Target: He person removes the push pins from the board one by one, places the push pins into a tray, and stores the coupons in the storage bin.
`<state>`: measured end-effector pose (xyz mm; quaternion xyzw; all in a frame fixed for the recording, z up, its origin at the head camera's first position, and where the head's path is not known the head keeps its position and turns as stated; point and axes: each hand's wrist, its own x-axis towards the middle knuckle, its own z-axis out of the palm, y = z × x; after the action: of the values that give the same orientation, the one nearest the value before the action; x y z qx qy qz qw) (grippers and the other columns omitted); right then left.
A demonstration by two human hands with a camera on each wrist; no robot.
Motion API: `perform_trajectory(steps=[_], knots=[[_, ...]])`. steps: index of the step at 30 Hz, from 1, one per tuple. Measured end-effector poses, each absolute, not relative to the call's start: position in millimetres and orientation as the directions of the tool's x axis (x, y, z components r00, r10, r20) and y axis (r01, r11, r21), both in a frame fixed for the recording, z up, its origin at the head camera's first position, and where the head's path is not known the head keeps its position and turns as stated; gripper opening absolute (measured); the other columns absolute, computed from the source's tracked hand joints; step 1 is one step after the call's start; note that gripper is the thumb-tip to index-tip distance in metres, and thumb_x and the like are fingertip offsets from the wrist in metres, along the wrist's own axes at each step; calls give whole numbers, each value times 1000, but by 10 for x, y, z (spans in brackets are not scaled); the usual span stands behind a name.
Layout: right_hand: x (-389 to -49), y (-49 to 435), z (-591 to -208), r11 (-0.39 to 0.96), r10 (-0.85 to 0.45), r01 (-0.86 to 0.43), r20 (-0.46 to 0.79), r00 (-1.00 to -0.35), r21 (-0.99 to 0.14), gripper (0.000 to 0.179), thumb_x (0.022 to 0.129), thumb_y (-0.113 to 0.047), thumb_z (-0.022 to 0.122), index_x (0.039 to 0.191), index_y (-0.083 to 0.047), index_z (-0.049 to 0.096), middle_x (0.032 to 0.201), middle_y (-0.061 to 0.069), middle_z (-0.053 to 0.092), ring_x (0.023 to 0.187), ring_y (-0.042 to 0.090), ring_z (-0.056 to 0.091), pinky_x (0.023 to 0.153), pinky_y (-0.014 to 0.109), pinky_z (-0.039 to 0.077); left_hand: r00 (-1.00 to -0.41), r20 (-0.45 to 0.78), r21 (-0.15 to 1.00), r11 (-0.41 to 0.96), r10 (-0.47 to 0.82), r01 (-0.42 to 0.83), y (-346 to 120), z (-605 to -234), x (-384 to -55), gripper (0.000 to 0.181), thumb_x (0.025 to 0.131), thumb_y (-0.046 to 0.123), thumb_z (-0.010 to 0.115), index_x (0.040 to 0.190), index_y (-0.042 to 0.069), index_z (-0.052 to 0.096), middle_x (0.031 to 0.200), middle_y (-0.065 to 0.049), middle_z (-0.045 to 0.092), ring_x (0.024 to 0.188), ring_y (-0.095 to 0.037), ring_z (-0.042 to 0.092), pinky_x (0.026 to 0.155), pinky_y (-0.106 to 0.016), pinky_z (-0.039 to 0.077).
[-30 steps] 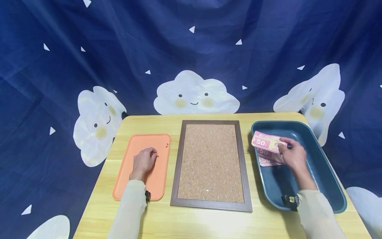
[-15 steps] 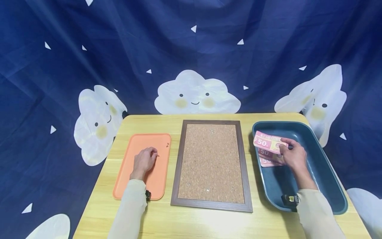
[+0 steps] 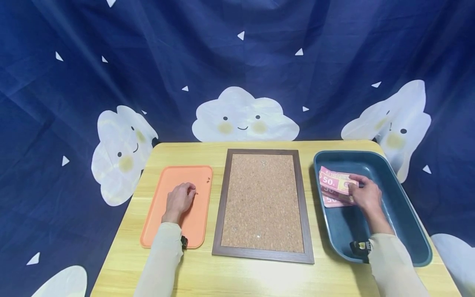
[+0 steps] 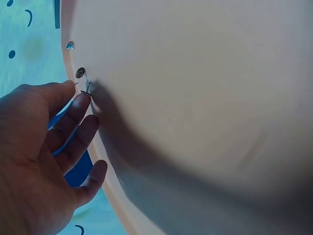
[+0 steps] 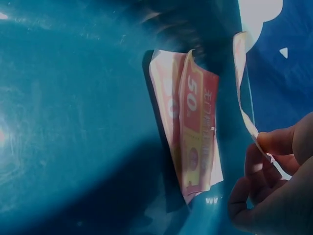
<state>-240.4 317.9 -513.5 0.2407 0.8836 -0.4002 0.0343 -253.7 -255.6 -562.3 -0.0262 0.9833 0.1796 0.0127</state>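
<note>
In the head view my left hand point(image 3: 180, 198) is over the orange tray point(image 3: 156, 222), thumb and forefinger brought together at a tiny metal thumbtack. In the left wrist view, one thumbtack point(image 4: 87, 92) shows right at the forefinger's tip, and another thumbtack point(image 4: 80, 73) lies just beyond. My right hand point(image 3: 365, 193) reaches into the dark teal bin point(image 3: 402, 206) and pinches a pink coupon point(image 3: 332, 181) marked 50 by its right end. Below it lie more pink coupons point(image 5: 195, 122), overlapping at the bin's left side. The right wrist view shows the held coupon point(image 5: 239, 73) almost edge-on, curving.
Between tray and bin lies a corkboard point(image 3: 263, 202) in a dark brown frame. A few small thumbtacks point(image 3: 208, 180) sit near the tray's upper right corner. The light wooden table point(image 3: 259, 280) backs onto a blue curtain point(image 3: 237, 49) printed with clouds.
The coupon in my right hand has shifted slightly right and down and tilted back, lying closer over the other coupons. My left hand has stayed in place.
</note>
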Motion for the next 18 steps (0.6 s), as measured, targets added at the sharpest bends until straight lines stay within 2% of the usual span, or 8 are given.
perform_trajectory(steps=[6,10,13,18], knots=[[-2402,3220,-5218,596,398,451,-244,-885,-665,45,96,-21,49,139,-8,50,133,26,49,108,37,44,74,36,32,-998,-45,358,932,-50,-63,-2551,-5617,-2535,17,96,28,59,105,18,68,102,-5,67,99,-28,62,81,-52,43],[-2418,3244,-5284,610,415,466,-243,-877,-640,44,95,-19,50,137,-6,52,139,29,46,117,42,43,87,49,37,-999,-34,352,935,-42,-52,-2539,-5614,-2529,16,95,29,60,104,17,68,102,-5,66,98,-29,61,80,-51,44],[-2430,3257,-5323,612,429,481,-248,-869,-628,45,94,-17,51,136,-4,52,142,30,44,126,45,40,101,57,32,-999,-30,342,938,-41,-49,-2532,-5620,-2529,16,95,30,61,102,17,68,102,-5,66,98,-28,61,79,-51,45],[-2431,3284,-5351,659,414,479,-252,-875,-580,46,91,-16,54,134,-2,53,136,31,48,123,47,43,100,57,33,-998,-45,336,939,-54,-66,-2520,-5634,-2520,16,95,30,60,102,18,68,104,-5,65,101,-29,59,81,-53,43]])
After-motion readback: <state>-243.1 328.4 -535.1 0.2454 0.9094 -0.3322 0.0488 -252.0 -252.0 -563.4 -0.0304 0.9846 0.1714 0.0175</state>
